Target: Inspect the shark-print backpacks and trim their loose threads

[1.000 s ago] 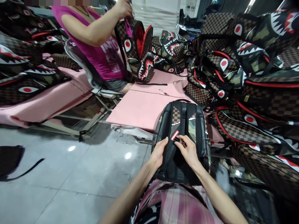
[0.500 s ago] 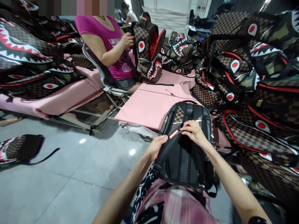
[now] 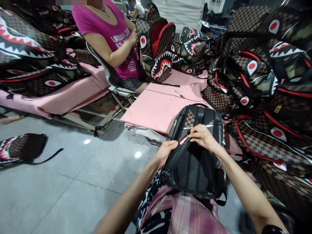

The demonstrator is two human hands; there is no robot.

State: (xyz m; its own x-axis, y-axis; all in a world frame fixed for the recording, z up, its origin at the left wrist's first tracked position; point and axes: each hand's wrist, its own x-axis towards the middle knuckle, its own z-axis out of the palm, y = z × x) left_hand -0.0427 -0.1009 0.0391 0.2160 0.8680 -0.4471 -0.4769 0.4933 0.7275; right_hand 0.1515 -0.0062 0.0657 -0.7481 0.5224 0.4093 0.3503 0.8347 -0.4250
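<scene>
Pink table (image 3: 151, 110) bears a gaping backpack (image 3: 162, 45); hands (image 3: 167, 150) (image 3: 202, 136) hold black backpack (image 3: 193, 170).

A checkered bag (image 3: 26, 146) lies on grey tiles (image 3: 102, 165).

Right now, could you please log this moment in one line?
left hand: at strap edge, beside red-and-white label; right hand: pinching at label's upper end; backpack: straps facing up; pink table: beyond backpack

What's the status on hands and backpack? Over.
Left hand, right hand: pinching strap either side of label. Backpack by pink table, strap side showing. Nothing seen blocking the hands.
</scene>
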